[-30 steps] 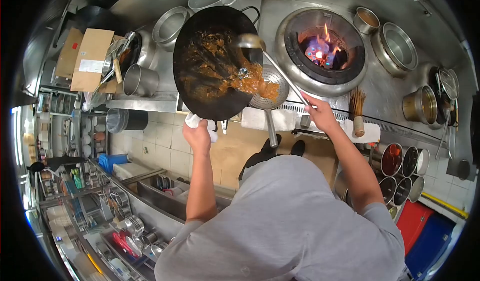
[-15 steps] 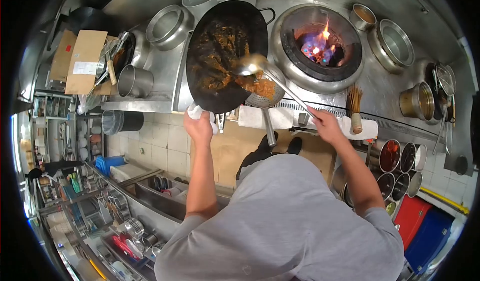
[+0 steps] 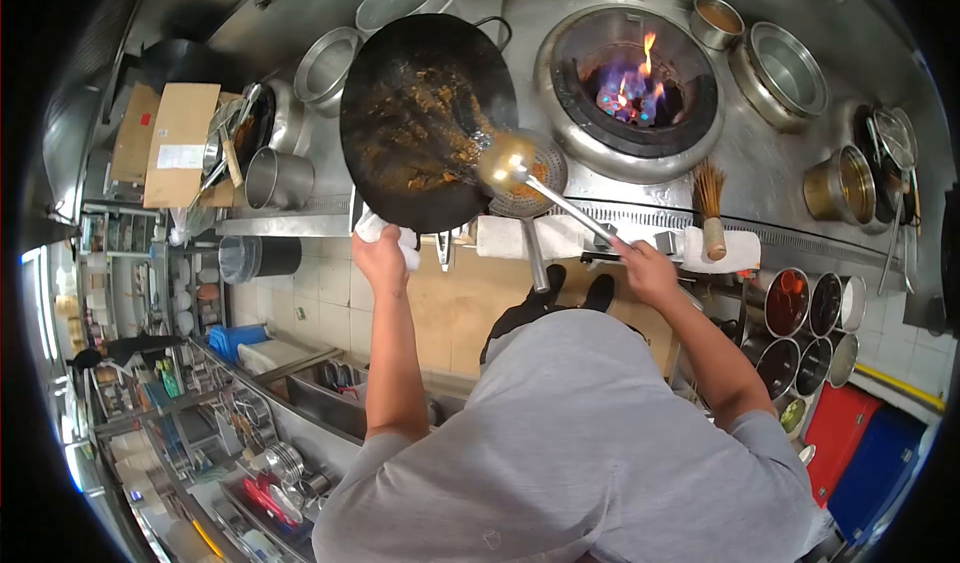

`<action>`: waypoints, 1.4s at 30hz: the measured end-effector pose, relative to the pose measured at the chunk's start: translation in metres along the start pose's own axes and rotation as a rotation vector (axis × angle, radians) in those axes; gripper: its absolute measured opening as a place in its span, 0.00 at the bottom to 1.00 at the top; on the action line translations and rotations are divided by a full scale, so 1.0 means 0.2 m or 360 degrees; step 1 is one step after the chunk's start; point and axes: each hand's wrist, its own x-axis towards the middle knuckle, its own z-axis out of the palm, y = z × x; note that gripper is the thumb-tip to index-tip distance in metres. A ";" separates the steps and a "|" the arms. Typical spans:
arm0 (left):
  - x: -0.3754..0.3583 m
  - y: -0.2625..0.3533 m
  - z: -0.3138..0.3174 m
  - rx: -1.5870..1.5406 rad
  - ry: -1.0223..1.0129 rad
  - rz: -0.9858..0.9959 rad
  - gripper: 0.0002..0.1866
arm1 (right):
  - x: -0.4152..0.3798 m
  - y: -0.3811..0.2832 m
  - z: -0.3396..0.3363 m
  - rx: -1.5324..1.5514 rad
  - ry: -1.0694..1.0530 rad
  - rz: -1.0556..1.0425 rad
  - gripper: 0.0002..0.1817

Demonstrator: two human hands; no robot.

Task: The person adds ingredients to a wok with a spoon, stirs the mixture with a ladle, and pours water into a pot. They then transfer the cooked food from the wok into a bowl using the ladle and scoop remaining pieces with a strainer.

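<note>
My left hand (image 3: pixel 380 255) is closed round a white cloth (image 3: pixel 372 228) at the near rim of a black wok (image 3: pixel 400 123). Brown-orange sauce and bits of food coat the wok's inside. In my right hand (image 3: pixel 648 271) is the handle of a metal ladle (image 3: pixel 508 163), its bowl at the wok's right edge. Below and beside the bowl lies a round perforated strainer (image 3: pixel 545 168) with some orange food on it; its handle points toward me. The ladle bowl hides part of the strainer.
A lit burner (image 3: pixel 640 93) with open flames is right of the wok. A bamboo brush (image 3: pixel 711 208) lies on a towel (image 3: pixel 738 251) at the stove's front edge. Metal pots (image 3: pixel 790 73) stand behind. A cardboard box (image 3: pixel 180 143) and a steel container (image 3: pixel 278 178) are at left.
The wok has shifted left and down, away from the burner, with my left hand. The ladle bowl has dropped over the strainer, covering more of it, and less food shows there.
</note>
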 end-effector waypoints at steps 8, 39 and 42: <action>-0.14 0.02 0.05 -0.0260 0.0048 0.0101 0.18 | 0.21 -0.16 0.13 0.0454 0.0175 -0.0081 0.31; -0.05 -0.09 0.13 -0.0490 -0.0058 -0.0406 0.16 | -0.20 0.01 -0.41 0.1622 0.0097 0.0645 0.32; -0.12 -0.17 0.40 -0.0828 -0.0317 -0.0666 0.17 | -0.13 0.02 -0.84 0.1979 0.0312 0.0561 0.44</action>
